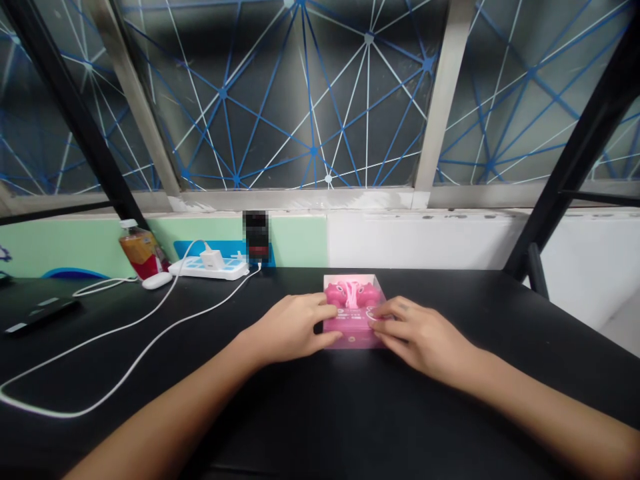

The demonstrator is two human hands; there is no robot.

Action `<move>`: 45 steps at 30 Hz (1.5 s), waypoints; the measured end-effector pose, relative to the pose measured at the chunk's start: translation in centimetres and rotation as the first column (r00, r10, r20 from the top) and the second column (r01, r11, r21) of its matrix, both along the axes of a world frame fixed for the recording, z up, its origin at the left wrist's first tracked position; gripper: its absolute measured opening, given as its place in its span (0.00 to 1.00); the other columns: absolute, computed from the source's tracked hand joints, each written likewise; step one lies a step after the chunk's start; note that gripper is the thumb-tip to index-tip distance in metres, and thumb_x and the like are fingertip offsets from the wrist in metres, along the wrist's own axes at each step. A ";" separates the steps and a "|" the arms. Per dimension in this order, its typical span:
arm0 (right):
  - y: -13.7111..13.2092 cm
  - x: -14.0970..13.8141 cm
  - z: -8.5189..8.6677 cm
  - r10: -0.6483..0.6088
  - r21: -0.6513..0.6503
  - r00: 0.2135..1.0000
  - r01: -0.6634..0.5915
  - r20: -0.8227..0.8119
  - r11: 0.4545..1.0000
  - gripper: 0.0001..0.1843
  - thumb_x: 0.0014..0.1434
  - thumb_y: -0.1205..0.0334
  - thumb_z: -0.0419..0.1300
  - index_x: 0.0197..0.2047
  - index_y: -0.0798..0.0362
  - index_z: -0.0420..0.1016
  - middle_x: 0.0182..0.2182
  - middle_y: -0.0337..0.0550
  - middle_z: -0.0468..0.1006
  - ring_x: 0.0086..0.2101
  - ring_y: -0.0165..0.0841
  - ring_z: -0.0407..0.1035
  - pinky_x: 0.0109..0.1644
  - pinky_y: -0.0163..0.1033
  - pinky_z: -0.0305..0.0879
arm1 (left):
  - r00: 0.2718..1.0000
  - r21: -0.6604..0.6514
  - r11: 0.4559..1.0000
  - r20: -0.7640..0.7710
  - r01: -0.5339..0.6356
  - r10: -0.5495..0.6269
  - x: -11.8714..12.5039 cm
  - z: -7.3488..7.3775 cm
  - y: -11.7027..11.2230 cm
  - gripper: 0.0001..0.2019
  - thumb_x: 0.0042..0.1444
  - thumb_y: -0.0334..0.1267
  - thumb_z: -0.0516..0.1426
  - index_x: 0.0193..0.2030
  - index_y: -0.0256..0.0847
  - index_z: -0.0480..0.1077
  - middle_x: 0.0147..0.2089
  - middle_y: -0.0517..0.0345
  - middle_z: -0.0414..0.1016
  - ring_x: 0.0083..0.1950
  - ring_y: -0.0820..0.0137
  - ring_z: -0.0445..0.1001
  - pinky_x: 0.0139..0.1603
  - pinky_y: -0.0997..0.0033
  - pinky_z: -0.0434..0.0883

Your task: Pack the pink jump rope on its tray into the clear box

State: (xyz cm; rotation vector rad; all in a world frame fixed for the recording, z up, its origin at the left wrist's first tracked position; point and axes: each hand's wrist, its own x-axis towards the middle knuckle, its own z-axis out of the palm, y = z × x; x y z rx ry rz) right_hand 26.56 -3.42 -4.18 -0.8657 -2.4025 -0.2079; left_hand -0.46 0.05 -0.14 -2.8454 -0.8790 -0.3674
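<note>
A small pink box (353,327) with a clear window lies on the black table in front of me. Inside it show two rounded pink pieces (336,295) and a bundle of white cord (352,293) between them; their exact kind I cannot make out. My left hand (295,327) grips the box's left side, fingers over the edge and thumb near the front corner. On the opposite side, my right hand (417,333) has its bent fingers on the right edge and top. The box sits flat between both hands.
A white power strip (210,268) with a charger (212,259) stands at the back left, beside a pouch drink (143,250). A white cable (145,363) loops over the left of the black table (320,413). A blurred dark device (257,237) leans at the wall.
</note>
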 end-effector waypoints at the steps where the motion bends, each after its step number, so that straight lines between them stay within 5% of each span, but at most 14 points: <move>1: 0.0 0.0 0.0 -0.002 -0.006 1.000 0.002 0.000 1.000 0.12 0.67 0.64 0.53 0.45 0.49 0.78 0.45 0.47 0.77 0.45 0.38 0.71 0.45 0.45 0.73 | 1.000 -0.012 1.000 0.007 0.001 -0.001 0.0 0.0 0.0 0.10 0.62 0.45 0.56 0.46 0.43 0.72 0.43 0.56 0.73 0.38 0.67 0.73 0.37 0.69 0.69; 11: -0.2 0.1 0.1 -0.042 -0.119 0.999 0.041 -0.004 0.992 0.10 0.65 0.65 0.54 0.46 0.50 0.75 0.45 0.47 0.74 0.47 0.39 0.68 0.47 0.47 0.73 | 0.976 -0.195 0.978 0.214 0.068 -0.025 -0.3 -0.3 0.6 0.12 0.57 0.40 0.61 0.47 0.45 0.70 0.60 0.53 0.66 0.61 0.61 0.66 0.61 0.60 0.65; 21: -0.2 0.1 -0.1 -0.144 -0.177 0.990 0.140 -0.008 0.974 0.17 0.63 0.61 0.57 0.55 0.48 0.69 0.57 0.51 0.66 0.57 0.45 0.62 0.59 0.54 0.65 | 0.977 -0.257 0.966 0.212 0.031 0.025 -0.5 -0.2 1.0 0.14 0.55 0.37 0.62 0.49 0.47 0.69 0.57 0.58 0.73 0.60 0.61 0.68 0.67 0.54 0.55; 28: 0.0 0.3 -0.8 -0.192 -0.201 0.981 0.196 0.039 0.960 0.20 0.65 0.56 0.55 0.60 0.45 0.65 0.59 0.49 0.64 0.55 0.44 0.65 0.58 0.54 0.66 | 0.971 -0.322 0.946 0.236 0.035 0.045 -0.8 -0.5 1.3 0.12 0.57 0.40 0.61 0.48 0.45 0.70 0.56 0.55 0.74 0.59 0.61 0.71 0.61 0.61 0.64; 36: -0.1 0.5 -0.3 -0.175 -0.248 0.984 0.179 0.039 0.952 0.18 0.69 0.55 0.49 0.60 0.43 0.66 0.59 0.48 0.65 0.54 0.43 0.66 0.57 0.54 0.66 | 0.974 -0.347 0.937 0.197 -0.037 0.111 -0.7 -0.7 1.1 0.11 0.57 0.42 0.60 0.46 0.48 0.67 0.58 0.59 0.73 0.61 0.60 0.69 0.70 0.39 0.42; 45: -0.1 0.9 0.4 -0.090 -0.310 0.996 0.084 -0.005 0.947 0.21 0.65 0.62 0.54 0.61 0.44 0.65 0.60 0.48 0.64 0.56 0.42 0.65 0.60 0.54 0.64 | 0.973 -0.318 0.948 0.208 -0.034 0.104 -0.6 -0.8 0.8 0.11 0.56 0.38 0.58 0.46 0.45 0.66 0.56 0.55 0.73 0.60 0.60 0.69 0.70 0.38 0.42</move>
